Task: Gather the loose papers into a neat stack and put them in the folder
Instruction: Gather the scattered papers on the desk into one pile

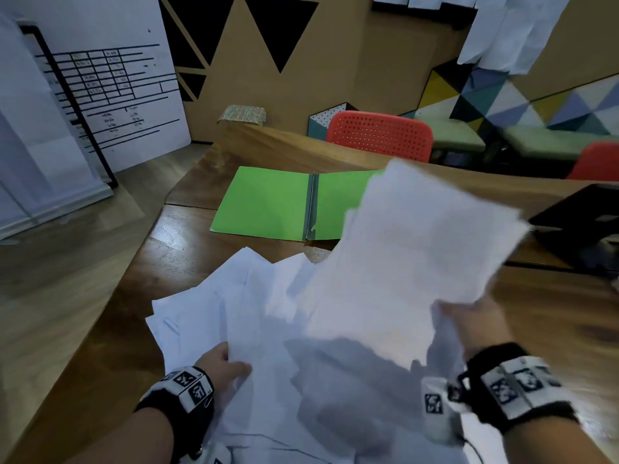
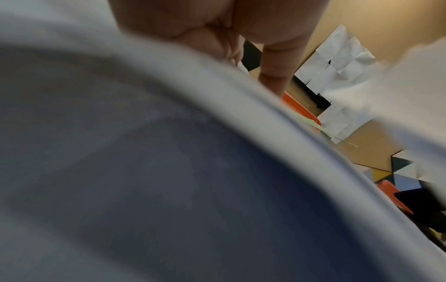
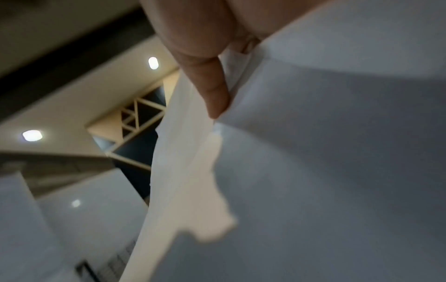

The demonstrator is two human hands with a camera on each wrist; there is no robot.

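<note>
A green folder (image 1: 264, 202) lies open on the wooden table (image 1: 174, 272), beyond a loose spread of white papers (image 1: 234, 306). My right hand (image 1: 469, 321) holds a bunch of sheets (image 1: 418, 249) lifted above the table, covering the folder's right half. In the right wrist view the thumb (image 3: 212, 91) presses on those sheets (image 3: 325, 152). My left hand (image 1: 224, 366) grips the near edge of the papers on the table, thumb on top. The left wrist view is mostly filled by blurred paper (image 2: 144, 171) with the fingers (image 2: 277, 63) above it.
A black laptop (image 1: 582, 222) sits at the table's right edge. Red perforated chairs (image 1: 378, 133) stand behind the table. A large printed sheet on a board (image 1: 110, 88) leans at the left, over the wooden floor (image 1: 50, 279).
</note>
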